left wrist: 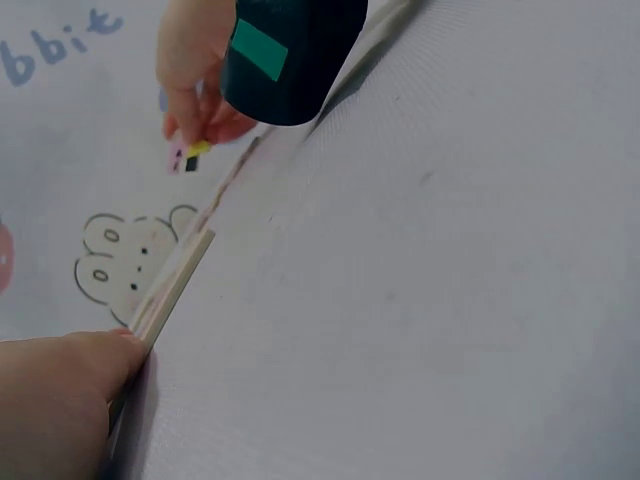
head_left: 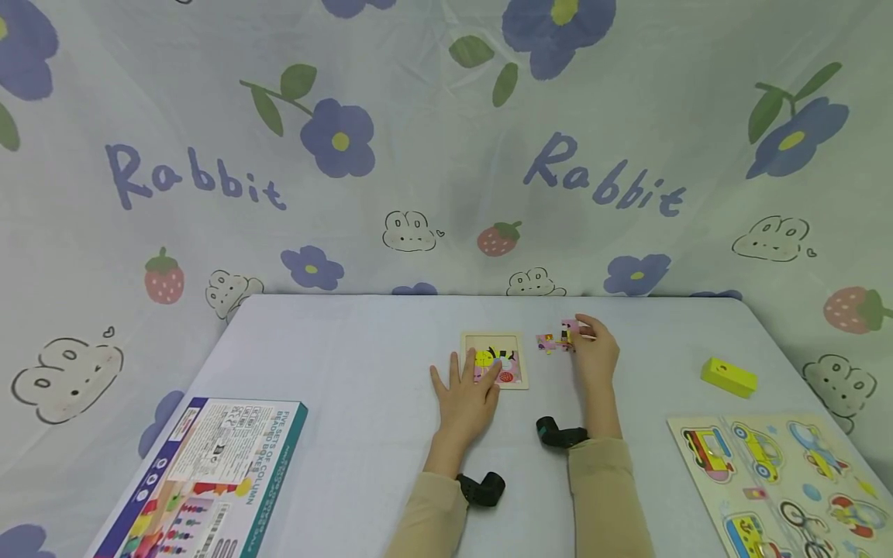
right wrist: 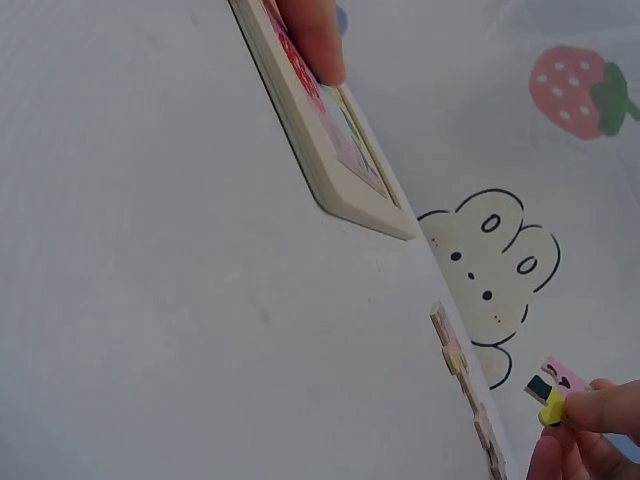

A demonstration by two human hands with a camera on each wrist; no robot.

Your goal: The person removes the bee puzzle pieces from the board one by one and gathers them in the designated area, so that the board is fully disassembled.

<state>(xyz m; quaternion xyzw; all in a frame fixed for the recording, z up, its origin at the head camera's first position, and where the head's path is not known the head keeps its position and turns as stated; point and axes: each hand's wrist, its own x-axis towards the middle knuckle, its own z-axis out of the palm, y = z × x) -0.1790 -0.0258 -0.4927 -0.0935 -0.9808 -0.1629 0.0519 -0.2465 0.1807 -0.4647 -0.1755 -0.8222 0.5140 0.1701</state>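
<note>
My left hand [head_left: 466,399] rests with spread fingers on a small wooden puzzle board [head_left: 525,364], partly filled with a pink, yellow and black picture. In the right wrist view, one of its fingertips [right wrist: 318,50] presses on the picture beside the pale frame. To the right of the board, my right hand [head_left: 598,358] pinches a pink, yellow and black jigsaw piece [right wrist: 566,377] between thumb and fingers, raised off the table. Loose jigsaw pieces [head_left: 546,342] lie flat beside that hand. The left hand hides part of the picture.
A boxed bead set [head_left: 230,442] lies at the front left. On the right are a yellow block [head_left: 729,377] and a wooden board with vehicle pictures [head_left: 774,480]. A patterned curtain [head_left: 432,170] hangs behind the white table [head_left: 349,364]. Each wrist wears a black camera.
</note>
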